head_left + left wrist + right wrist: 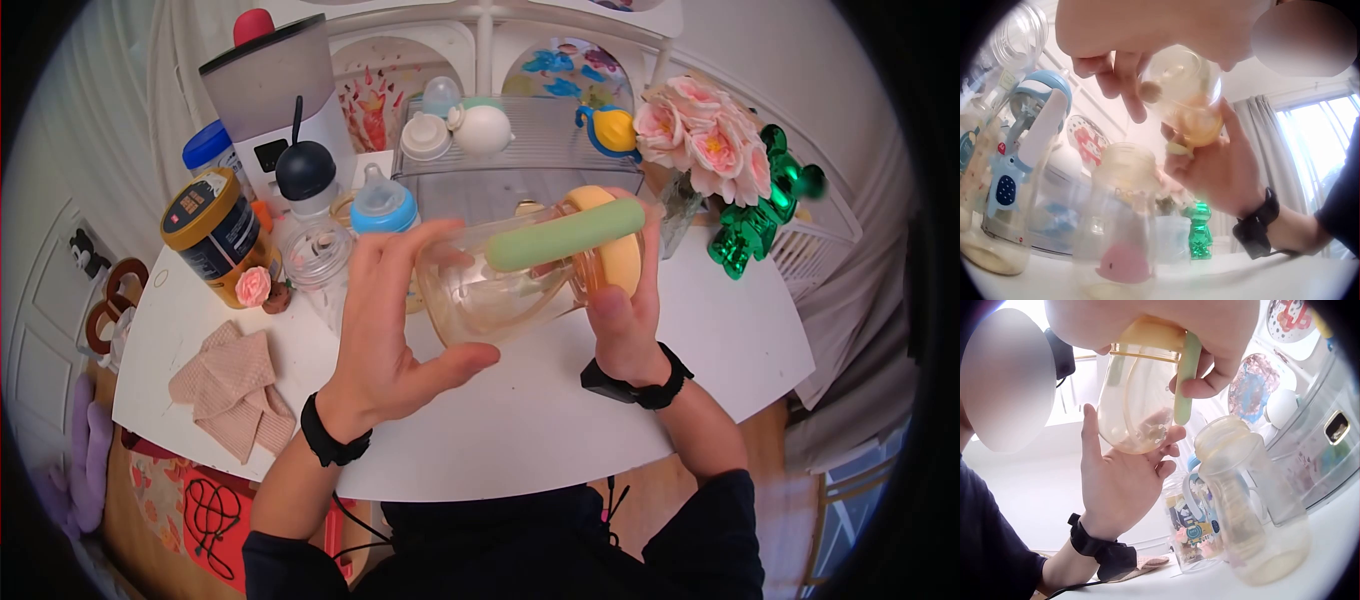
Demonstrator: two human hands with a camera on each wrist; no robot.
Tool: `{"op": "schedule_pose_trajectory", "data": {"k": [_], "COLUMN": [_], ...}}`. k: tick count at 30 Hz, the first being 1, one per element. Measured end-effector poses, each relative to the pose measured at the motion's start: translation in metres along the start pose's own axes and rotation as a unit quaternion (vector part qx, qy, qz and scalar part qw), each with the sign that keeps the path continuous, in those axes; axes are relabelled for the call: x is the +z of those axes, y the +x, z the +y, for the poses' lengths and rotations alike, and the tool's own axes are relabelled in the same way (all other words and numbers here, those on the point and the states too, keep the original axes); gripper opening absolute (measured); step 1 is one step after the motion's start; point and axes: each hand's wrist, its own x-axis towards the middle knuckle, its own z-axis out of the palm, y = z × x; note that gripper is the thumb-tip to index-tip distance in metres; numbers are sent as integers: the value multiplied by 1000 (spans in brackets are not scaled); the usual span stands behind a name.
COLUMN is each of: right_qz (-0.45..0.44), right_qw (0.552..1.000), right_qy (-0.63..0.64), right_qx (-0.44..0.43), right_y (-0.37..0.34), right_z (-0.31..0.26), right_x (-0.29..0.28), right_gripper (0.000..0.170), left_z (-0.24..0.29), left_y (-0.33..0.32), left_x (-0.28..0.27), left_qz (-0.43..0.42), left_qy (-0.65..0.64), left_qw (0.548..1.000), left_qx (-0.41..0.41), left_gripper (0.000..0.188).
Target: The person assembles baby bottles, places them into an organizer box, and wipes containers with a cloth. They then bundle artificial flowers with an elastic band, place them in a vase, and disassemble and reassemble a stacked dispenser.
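Note:
A clear bottle (490, 300) with a yellow collar (622, 262) and a green bar (565, 235) is held tilted above the white table. My right hand (630, 320) grips it at the collar end, fingers partly hidden behind it. Around the base end lies my left hand (385, 330), its thumb standing away from the bottle. In the right wrist view, the left hand (1116, 487) has its palm beneath the rounded base (1132, 434), fingers loosely bent and touching it. The left wrist view shows the right hand (1219, 172) at the yellow collar (1200, 128).
Jars, a dark-topped container (305, 170) and a blue-collared bottle (385, 205) stand at the back left. A grey rack (480, 185) spans the back. Pink flowers (710, 140) and a green shiny figure (745, 235) are right; a beige cloth (235, 385) lies left.

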Motion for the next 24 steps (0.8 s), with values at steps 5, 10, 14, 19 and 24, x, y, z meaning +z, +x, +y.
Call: {"op": "schedule_pose_trajectory", "data": {"k": [5, 10, 14, 19, 24], "right_qz": [-6, -9, -12, -23, -12], "right_qw": [1000, 999, 1000, 1000, 1000], "right_qy": [3, 19, 6, 1, -6], "right_qx": [16, 35, 20, 2, 22], "right_y": [3, 2, 0, 1, 2], "right_z": [5, 1, 0, 4, 7], "right_x": [-7, -2, -5, -6, -5], "right_gripper": [88, 84, 82, 82, 84], "left_z": [-1, -9, 16, 1, -8], "left_y": [4, 6, 5, 1, 0], "left_x": [11, 9, 3, -2, 10], "left_qz": [83, 69, 69, -9, 53], "left_qy": [-13, 112, 0, 45, 163], "left_qw": [991, 973, 997, 999, 975], "left_qx": [104, 189, 38, 19, 139], "left_gripper": [89, 103, 93, 103, 113]}}
